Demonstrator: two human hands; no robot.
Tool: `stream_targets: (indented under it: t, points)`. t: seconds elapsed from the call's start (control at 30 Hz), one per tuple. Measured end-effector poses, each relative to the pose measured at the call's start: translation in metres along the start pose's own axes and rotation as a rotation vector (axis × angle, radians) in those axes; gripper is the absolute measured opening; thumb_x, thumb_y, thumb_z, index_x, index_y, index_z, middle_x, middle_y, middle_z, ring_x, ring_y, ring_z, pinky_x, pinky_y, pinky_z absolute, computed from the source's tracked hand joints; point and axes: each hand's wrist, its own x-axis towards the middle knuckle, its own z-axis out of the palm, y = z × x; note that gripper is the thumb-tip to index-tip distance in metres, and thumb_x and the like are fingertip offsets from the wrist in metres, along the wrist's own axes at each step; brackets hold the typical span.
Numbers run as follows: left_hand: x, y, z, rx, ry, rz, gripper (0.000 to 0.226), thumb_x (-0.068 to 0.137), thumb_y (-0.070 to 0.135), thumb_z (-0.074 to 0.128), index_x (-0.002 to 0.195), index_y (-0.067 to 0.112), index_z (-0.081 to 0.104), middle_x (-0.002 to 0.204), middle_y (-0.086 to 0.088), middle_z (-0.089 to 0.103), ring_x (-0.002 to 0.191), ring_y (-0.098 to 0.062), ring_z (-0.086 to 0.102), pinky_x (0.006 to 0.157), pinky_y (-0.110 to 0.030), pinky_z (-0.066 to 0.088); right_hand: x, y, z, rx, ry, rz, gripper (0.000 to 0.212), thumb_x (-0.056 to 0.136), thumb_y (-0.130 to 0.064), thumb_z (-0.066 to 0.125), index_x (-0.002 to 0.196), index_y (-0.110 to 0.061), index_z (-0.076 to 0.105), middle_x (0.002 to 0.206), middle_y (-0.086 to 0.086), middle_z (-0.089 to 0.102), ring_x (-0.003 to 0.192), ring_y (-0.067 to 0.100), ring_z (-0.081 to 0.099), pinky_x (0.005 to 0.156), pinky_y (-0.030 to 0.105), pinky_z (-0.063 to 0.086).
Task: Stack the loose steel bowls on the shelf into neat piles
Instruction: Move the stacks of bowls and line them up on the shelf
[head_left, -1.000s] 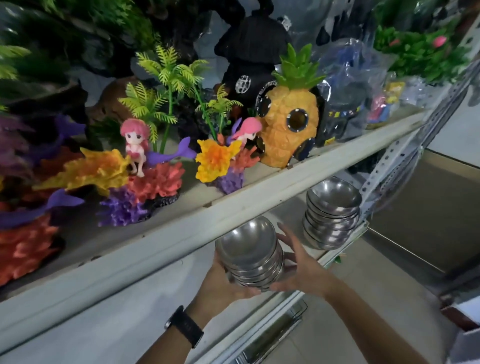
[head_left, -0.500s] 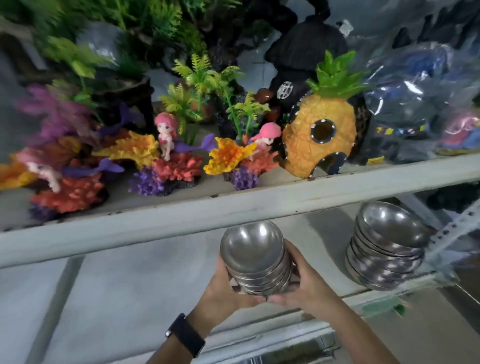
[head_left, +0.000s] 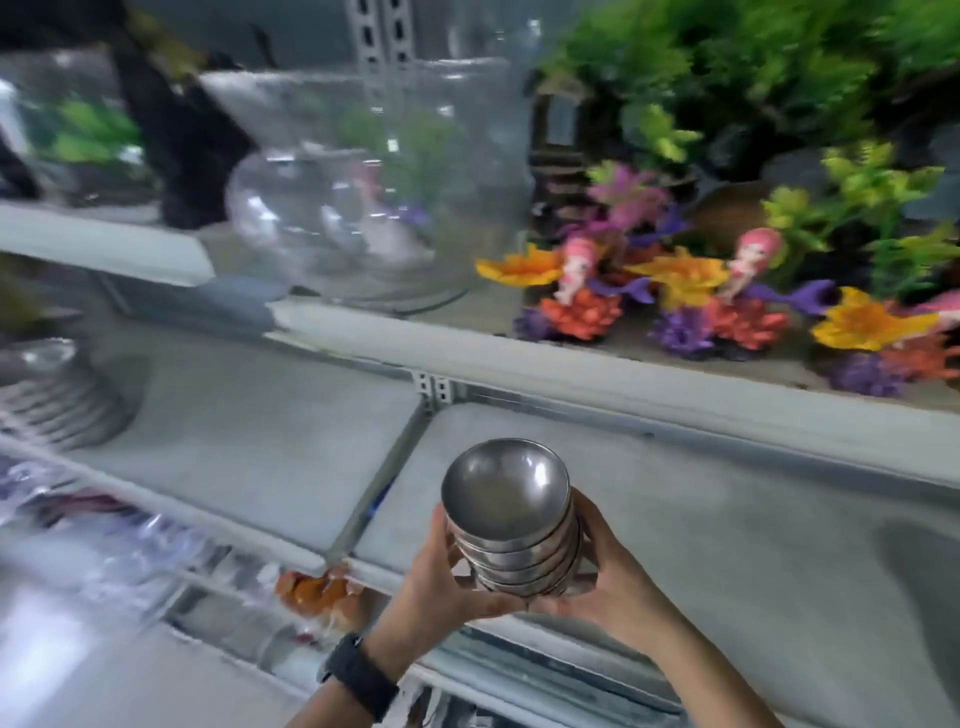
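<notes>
So: lower shelf (head_left: 727, 545) carries a bowl pile (head_left: 57, 405) at its far left (blurred). The held stack (head_left: 511, 525) hovers over the shelf's front, with left hand (head_left: 431, 587) and right hand (head_left: 618, 587) cupped round it. Best set down level, both hands releasing together.

Both hands cup the stack of steel bowls (head_left: 506, 499) from below and from either side. The left hand (head_left: 441, 582) lies against the stack's left wall, thumb raised along it and fingers curled beneath its base, while the right hand (head_left: 608, 587) wraps the right wall, with the two hands meeting under the stack. Both forearms rise from below the stack and converge on it, the left wrist bearing a black wristband (head_left: 358, 675).
</notes>
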Motion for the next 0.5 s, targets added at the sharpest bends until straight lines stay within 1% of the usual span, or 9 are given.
stream_targets:
  t: [0.1,0.17,0.27,0.33,0.37,0.4,0.47,0.5]
  points:
    - [-0.014,-0.006,-0.047,-0.020,0.058,-0.006,0.116,0.053,0.017,0.101,0.144,0.037,0.031,0.131,0.005,0.062,0.124,-0.014,0.061,0.090,-0.034,0.059,0.027,-0.011,0.041,0.002,-0.055,-0.009,0.112,0.063,-0.008,0.096,0.147,-0.039,0.029,0.129,-0.030,0.055,0.117,-0.006,0.060,0.081,0.021,0.057]
    - [-0.024,-0.011,-0.079,-0.035,0.088,-0.005,0.117,0.053,0.016,0.100,0.147,0.032,0.032,0.131,0.009,0.062,0.125,-0.013,0.060,0.091,-0.036,0.058,0.043,-0.022,0.071,-0.004,-0.088,-0.014,0.111,0.063,-0.010,0.097,0.144,-0.043,0.029,0.131,-0.023,0.052,0.113,-0.010,0.060,0.079,0.018,0.056]
    - [-0.036,-0.020,-0.132,-0.054,0.108,-0.007,0.110,0.055,0.011,0.098,0.144,0.027,0.034,0.127,0.010,0.065,0.120,-0.016,0.063,0.090,-0.041,0.059,0.068,-0.038,0.122,-0.023,-0.129,-0.031,0.110,0.063,-0.009,0.096,0.141,-0.045,0.029,0.131,-0.017,0.051,0.111,-0.012,0.060,0.078,0.017,0.056]
    - [-0.044,-0.024,-0.170,-0.073,0.121,-0.016,0.109,0.052,0.017,0.100,0.140,0.026,0.037,0.124,0.010,0.066,0.120,-0.017,0.063,0.091,-0.048,0.059,0.083,-0.050,0.157,-0.004,-0.145,-0.015,0.109,0.064,-0.002,0.094,0.143,-0.040,0.029,0.129,-0.013,0.052,0.108,-0.012,0.062,0.076,0.017,0.056]
    - [-0.048,-0.027,-0.189,-0.083,0.126,-0.021,0.109,0.050,0.018,0.101,0.139,0.026,0.038,0.123,0.010,0.066,0.121,-0.017,0.062,0.091,-0.048,0.058,0.090,-0.054,0.174,0.011,-0.152,-0.014,0.109,0.065,0.000,0.093,0.144,-0.039,0.029,0.129,-0.012,0.052,0.107,-0.012,0.062,0.076,0.018,0.056]
    - [-0.052,-0.029,-0.207,-0.095,0.129,-0.026,0.109,0.050,0.018,0.100,0.139,0.024,0.039,0.123,0.011,0.066,0.121,-0.016,0.062,0.091,-0.046,0.058,0.098,-0.059,0.191,0.021,-0.158,-0.021,0.109,0.065,0.002,0.092,0.144,-0.039,0.029,0.129,-0.012,0.052,0.108,-0.012,0.061,0.077,0.019,0.056]
    - [-0.059,-0.033,-0.242,-0.090,0.145,-0.036,0.109,0.050,0.018,0.099,0.140,0.020,0.037,0.122,0.015,0.065,0.121,-0.013,0.061,0.091,-0.038,0.058,0.113,-0.069,0.223,0.016,-0.164,-0.041,0.108,0.063,-0.001,0.094,0.141,-0.043,0.032,0.133,-0.017,0.050,0.113,-0.014,0.057,0.080,0.020,0.057]
    - [-0.062,-0.033,-0.259,-0.082,0.152,-0.031,0.111,0.051,0.021,0.100,0.142,0.020,0.036,0.124,0.017,0.064,0.122,-0.011,0.061,0.092,-0.038,0.058,0.120,-0.074,0.238,0.012,-0.162,-0.047,0.109,0.061,-0.005,0.096,0.141,-0.045,0.032,0.135,-0.021,0.049,0.116,-0.015,0.055,0.081,0.021,0.056]
